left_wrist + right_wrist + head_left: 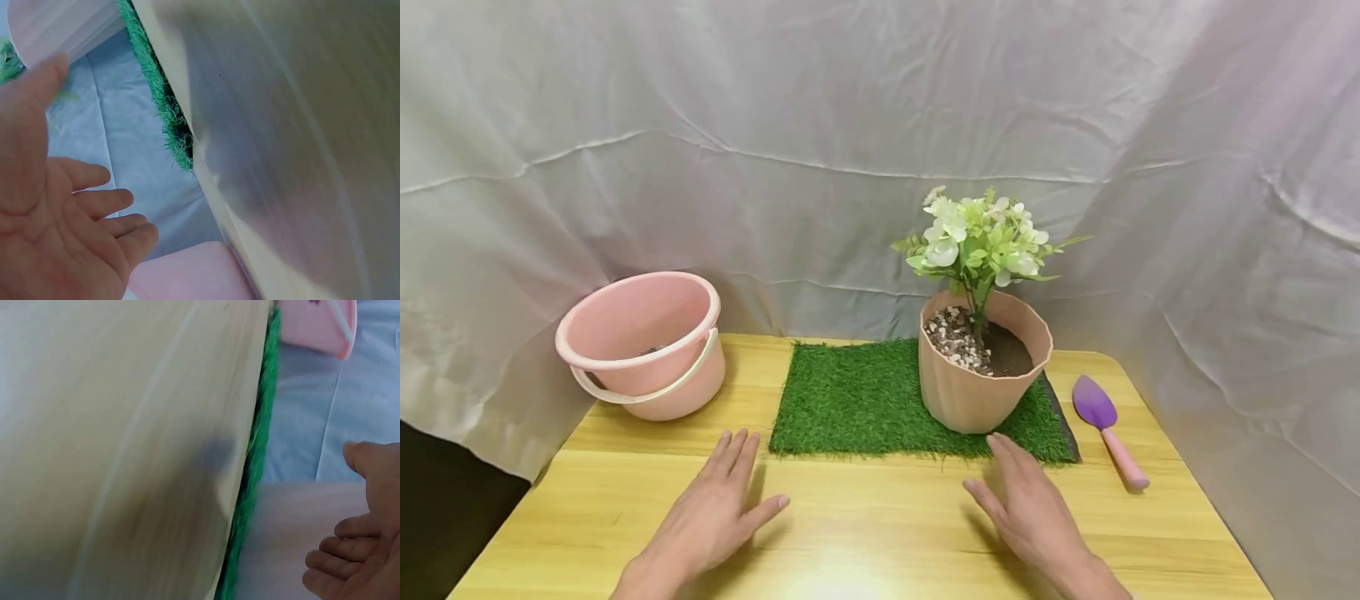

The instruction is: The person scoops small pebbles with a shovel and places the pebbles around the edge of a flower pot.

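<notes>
Pink flowerpot (958,396) with flowering plant (979,246) stands on the right part of the turf mat (850,400), bucket (697,393) left of the mat, trowel (1096,408) right, while left hand (711,504) and right hand (1030,504), empty, fingers extended, hover before it, seemingly between steps, any next grasp calling for curled fingers.

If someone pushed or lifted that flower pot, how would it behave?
The flower pot is probably fairly heavy, since pebbles and what looks like dark soil sit inside. Pushed high up, it might tip, as it narrows toward its base and the flowers rise above it. The grass mat beneath looks rough, so sliding may take effort.
</notes>
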